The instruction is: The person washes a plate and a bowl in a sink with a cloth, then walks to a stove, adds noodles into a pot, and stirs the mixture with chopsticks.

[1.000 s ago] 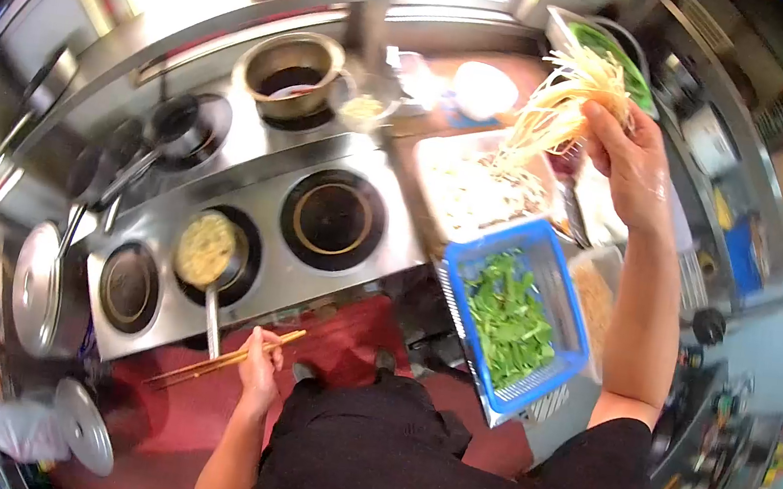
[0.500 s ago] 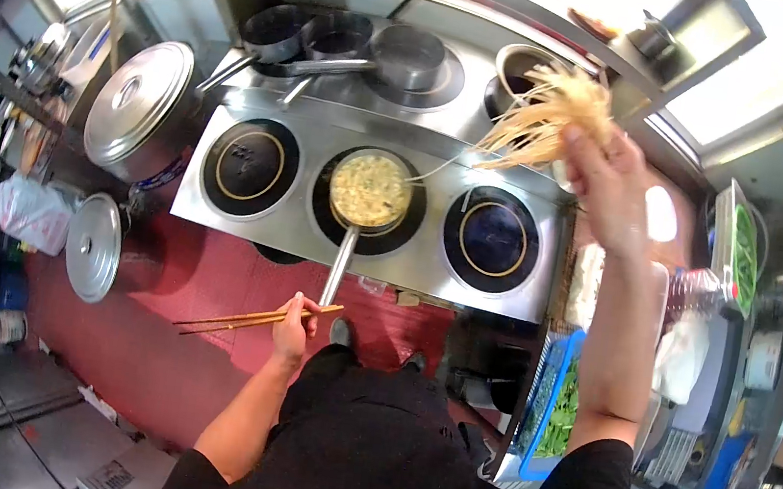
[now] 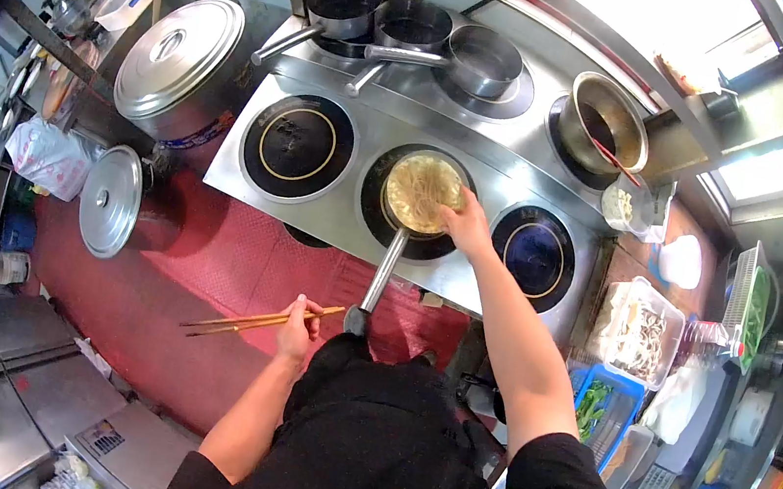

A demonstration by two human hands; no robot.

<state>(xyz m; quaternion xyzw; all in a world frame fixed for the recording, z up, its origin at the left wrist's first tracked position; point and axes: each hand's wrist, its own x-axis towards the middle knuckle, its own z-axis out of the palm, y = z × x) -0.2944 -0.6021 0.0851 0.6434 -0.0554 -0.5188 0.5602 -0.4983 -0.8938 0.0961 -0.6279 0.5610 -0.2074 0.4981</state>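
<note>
My left hand (image 3: 298, 328) is closed around a pair of long wooden chopsticks (image 3: 243, 324), which point left over the red floor. In the middle of the stove, a saucepan (image 3: 388, 269) of bubbling pale soup rests on a black burner, its metal handle toward me. A bundle of thin noodles (image 3: 430, 190) lies in the soup. My right hand (image 3: 464, 222) reaches over the pan's right rim, its fingers closed at the noodles' edge; the fingertips are partly hidden.
Burners (image 3: 299, 148) flank the pan. Several saucepans (image 3: 412, 25) and a metal pot (image 3: 605, 124) stand behind. A large lidded stockpot (image 3: 181, 58) is at left. To the right are a tub of sliced mushrooms (image 3: 637, 331) and a blue basket (image 3: 622, 408) with greens.
My right hand has come down and left with the noodles, from above the stove's right side into the saucepan. My left hand still holds the chopsticks. The view has shifted.
</note>
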